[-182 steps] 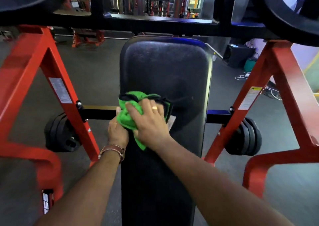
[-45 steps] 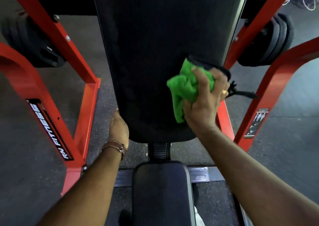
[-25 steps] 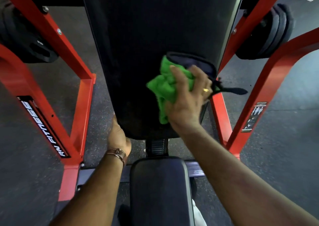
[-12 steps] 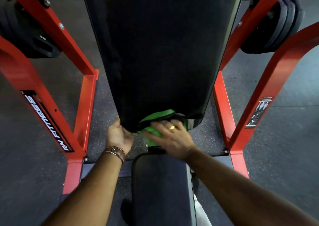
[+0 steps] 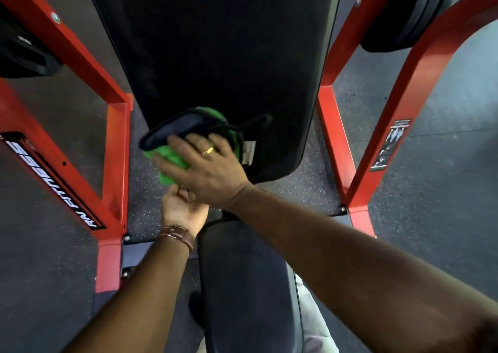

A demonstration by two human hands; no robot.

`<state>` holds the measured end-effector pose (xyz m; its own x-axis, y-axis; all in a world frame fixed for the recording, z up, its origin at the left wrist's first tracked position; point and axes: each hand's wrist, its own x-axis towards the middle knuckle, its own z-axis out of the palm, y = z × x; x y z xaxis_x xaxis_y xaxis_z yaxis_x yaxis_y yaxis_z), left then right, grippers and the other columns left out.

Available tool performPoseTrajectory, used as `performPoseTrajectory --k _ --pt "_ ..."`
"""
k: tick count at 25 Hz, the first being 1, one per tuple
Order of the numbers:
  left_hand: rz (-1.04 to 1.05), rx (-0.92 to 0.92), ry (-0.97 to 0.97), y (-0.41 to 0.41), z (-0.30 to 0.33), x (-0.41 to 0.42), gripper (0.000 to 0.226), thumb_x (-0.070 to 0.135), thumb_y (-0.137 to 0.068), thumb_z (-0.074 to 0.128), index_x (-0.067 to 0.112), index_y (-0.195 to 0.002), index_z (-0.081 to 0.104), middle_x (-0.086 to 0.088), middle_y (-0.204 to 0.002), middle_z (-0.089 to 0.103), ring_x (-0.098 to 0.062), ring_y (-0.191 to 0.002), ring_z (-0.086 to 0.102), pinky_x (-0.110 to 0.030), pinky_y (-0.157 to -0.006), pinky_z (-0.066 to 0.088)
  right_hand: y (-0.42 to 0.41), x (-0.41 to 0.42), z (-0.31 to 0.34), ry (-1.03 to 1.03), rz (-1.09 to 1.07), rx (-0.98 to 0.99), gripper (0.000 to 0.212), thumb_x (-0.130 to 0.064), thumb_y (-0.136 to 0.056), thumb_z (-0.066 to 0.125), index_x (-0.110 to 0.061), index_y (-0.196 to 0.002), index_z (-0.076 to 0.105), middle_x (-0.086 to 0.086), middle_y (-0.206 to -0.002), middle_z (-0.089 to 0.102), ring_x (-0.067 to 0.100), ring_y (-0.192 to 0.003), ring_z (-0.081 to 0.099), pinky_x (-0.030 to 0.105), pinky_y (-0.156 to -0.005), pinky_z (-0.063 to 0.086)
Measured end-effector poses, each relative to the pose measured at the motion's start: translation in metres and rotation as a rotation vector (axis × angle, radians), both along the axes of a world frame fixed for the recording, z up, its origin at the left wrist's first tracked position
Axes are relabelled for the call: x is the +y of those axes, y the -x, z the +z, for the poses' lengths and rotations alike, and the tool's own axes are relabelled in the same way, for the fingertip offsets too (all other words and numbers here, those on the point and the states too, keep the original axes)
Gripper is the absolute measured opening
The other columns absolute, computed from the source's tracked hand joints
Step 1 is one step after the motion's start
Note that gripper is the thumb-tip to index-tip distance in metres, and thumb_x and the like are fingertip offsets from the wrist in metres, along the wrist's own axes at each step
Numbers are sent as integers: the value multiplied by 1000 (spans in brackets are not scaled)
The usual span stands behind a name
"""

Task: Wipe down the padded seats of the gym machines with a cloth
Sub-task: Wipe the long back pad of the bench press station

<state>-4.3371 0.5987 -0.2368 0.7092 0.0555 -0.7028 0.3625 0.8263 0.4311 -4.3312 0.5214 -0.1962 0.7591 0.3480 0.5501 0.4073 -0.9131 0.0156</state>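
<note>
Rubber gym floor (image 5: 444, 110), red frame (image 5: 336, 137) either side of long black back pad (image 5: 229, 56). Right hand (image 5: 204, 169) flat, fingers spread, pressing green cloth (image 5: 168, 176) onto pad's lower left corner; left hand (image 5: 183, 210) just below pad edge, fingers curled, whether it holds anything not discernible. Judged: back-pad wipe near its end; next move is cloth down onto small seat pad (image 5: 248, 285), same flat pressure.

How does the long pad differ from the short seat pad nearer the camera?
The long pad is wider and longer than the short seat pad. The right hand presses the green cloth on the long pad; the seat pad bears no cloth. Both are dark, padded and in line.
</note>
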Motion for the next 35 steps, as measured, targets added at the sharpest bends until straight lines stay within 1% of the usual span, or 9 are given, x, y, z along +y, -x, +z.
performPoseTrajectory --k 3,6,8,14,20,23,26,30,35 --pt "170 -6 -181 -11 3 -1 19 11 -78 64 4 -96 65 -10 -100 70 -26 -96 64 -35 -84 58 27 -19 -45 248 220 48 25 -32 -92 56 -36 -115 67 -6 -128 66 19 -113 61 36 -96 40" --pt "-265 110 -19 -2 -6 17 21 23 -84 52 13 -85 70 -1 -77 74 -14 -67 72 -24 -62 56 53 -66 -63 285 168 100 36 -24 -96 51 -42 -126 60 -10 -126 66 14 -111 63 30 -90 44" --pt "-300 69 -30 -5 -13 36 33 27 -97 36 17 -103 66 0 -97 76 -16 -89 73 -36 -79 54 65 -103 -59 298 80 95 42 -24 -89 58 -42 -127 61 -7 -124 67 16 -109 61 33 -86 43" --pt "-278 30 -9 0 -16 23 36 23 -90 38 19 -113 65 -1 -133 63 -22 -121 61 -54 -95 47 24 -108 31 -296 -455 -8 59 -24 -73 67 -37 -127 48 3 -130 32 25 -112 36 39 -90 26" --pt "-249 89 -55 -2 -12 22 22 20 -74 46 16 -66 67 6 -61 62 -7 -58 64 -24 -59 55 39 -70 -23 145 62 32 38 -25 -87 58 -40 -120 68 -2 -125 67 22 -110 59 38 -90 39" --pt "-293 52 -126 -1 -12 23 25 27 -85 45 19 -89 68 3 -92 73 -14 -84 71 -32 -72 56 63 -102 -43 194 86 95 34 -25 -93 53 -42 -120 66 -5 -125 67 18 -108 63 36 -90 41" --pt "-408 100 -144 10 -2 23 45 42 -101 29 15 -119 60 -6 -124 66 -25 -114 63 -44 -93 49 69 -129 -27 -5 -108 142 45 -23 -84 54 -41 -126 56 2 -128 53 25 -108 51 41 -92 35" --pt "-747 45 -407 29 28 20 56 43 -103 23 -3 -118 52 -24 -128 59 -24 -106 64 -31 -83 57 61 -138 23 -632 -374 253 71 -15 -71 67 -33 -135 41 3 -133 28 28 -123 34 41 -110 32" --pt "-698 -552 -1200 5 124 -7 12 12 -94 59 22 -94 67 -11 -102 71 -35 -101 67 -23 -83 53 74 -115 4 -1430 -698 292 74 -4 -70 65 -20 -139 42 5 -131 47 21 -123 49 39 -113 38"
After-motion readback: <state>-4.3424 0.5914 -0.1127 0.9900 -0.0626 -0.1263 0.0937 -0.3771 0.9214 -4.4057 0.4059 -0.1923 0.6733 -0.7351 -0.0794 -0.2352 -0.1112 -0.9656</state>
